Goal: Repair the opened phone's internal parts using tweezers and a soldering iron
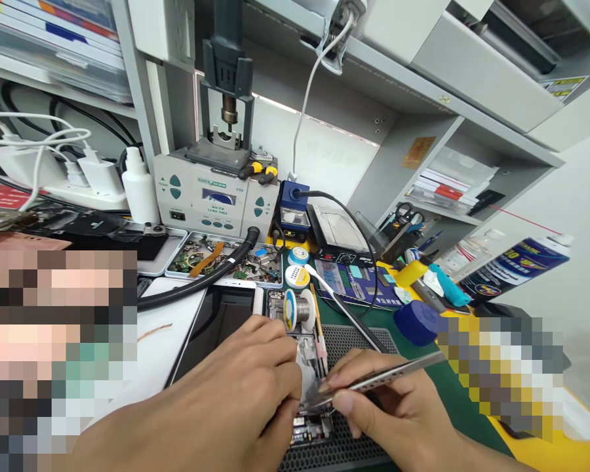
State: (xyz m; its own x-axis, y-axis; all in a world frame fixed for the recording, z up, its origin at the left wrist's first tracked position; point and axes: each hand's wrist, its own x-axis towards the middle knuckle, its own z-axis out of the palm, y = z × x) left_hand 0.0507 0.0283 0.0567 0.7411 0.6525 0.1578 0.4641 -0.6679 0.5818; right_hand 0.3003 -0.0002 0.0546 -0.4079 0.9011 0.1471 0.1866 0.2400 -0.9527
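My right hand (403,403) pinches a pair of metal tweezers (393,371), which slopes down to the left over an opened phone (313,429) with bare circuitry showing. The tweezers' tips are near a greyish shiny part of the phone; fine contact is too small to make out. My left hand (240,387) lies along the phone's left side with its fingers curled in. Whatever those fingers grip is hidden behind the knuckles. The phone rests on a black perforated mat (358,337). Just beyond my left fingers stands a solder spool (303,309).
A hot-air station (211,196) stands at the back, its black hose (201,287) crossing leftward over a tray of circuit boards (177,262). A white-handled cable tool (341,305) lies beside the mat. On the right are a blue round container (417,322) and a spray can (516,267).
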